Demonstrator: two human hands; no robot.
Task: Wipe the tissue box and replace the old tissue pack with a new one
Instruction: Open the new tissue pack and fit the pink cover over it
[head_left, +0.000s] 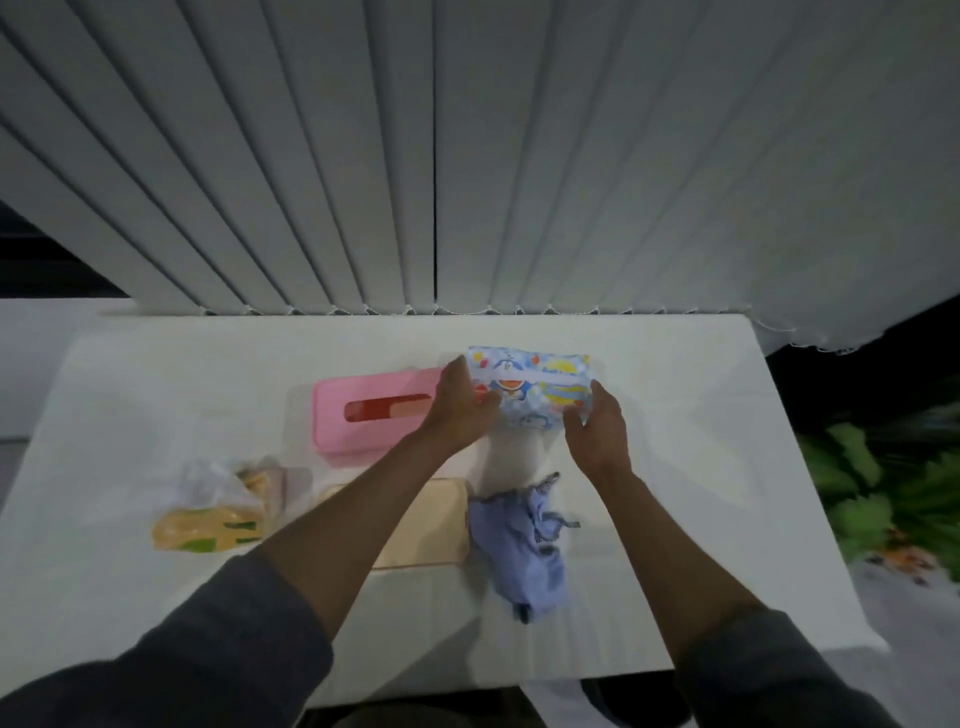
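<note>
Both hands on the new tissue pack (530, 389) at the far side of the white table (675, 467): left hand (460, 410) cups its left end, right hand (597, 423) its right end, fingers curled onto the wrapper, so the pack is clamped between the two. Can't tell if it's lifted or resting on the table.

Pink tissue box cover (374, 410) sits just left of the pack, slot up, w/ the left hand overlapping its right edge. Beige base (426, 525) lies nearer, partly under the left forearm. Blue cloth (524, 545) is crumpled beside the base, not in hand. Old yellow pack (213, 519) is off to the left, already out.

Step looks like the replace stage: next, prob. bring the new pack to the base, square it, fit cover over.

Wrapper shows cartoon print; any text too blurred to read.
</note>
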